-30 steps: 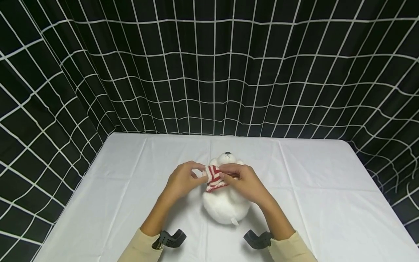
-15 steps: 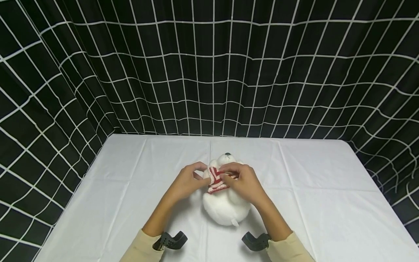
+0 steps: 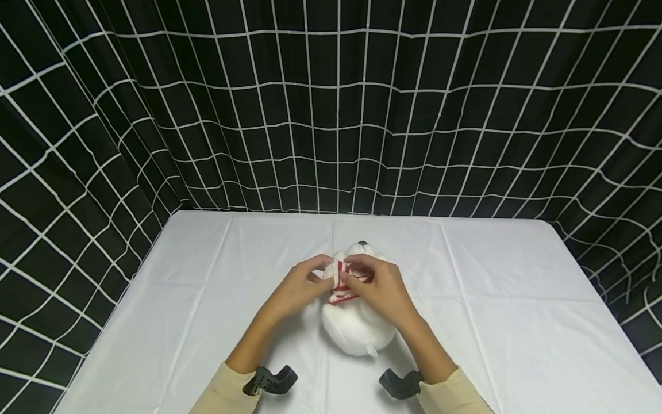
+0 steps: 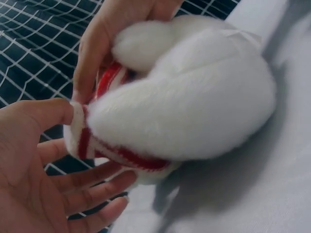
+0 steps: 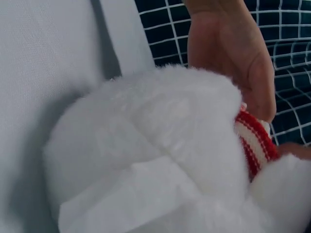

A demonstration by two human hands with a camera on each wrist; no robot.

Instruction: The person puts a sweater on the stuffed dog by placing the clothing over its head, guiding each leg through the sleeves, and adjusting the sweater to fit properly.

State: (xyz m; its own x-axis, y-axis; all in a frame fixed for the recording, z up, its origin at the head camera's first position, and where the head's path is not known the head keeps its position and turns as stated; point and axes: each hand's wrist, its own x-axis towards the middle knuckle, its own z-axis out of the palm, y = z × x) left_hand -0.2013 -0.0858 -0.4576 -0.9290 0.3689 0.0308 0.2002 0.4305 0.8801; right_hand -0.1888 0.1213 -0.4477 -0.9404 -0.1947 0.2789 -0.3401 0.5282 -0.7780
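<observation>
- One white plush bear [image 3: 357, 322] lying mid-bench [image 3: 491, 322], wearing one red-and-white striped scarf [image 3: 342, 284] at its neck.
- Two hands on it: left hand [image 3: 297, 287] and right hand [image 3: 380, 287], fingers of both pinching the scarf.
- Vs a second ago, the hands have moved closer together, so the scarf's more bunched.
- Bear's face is mostly hidden.
- Black grid curtain [image 3: 331, 115] behind.
</observation>
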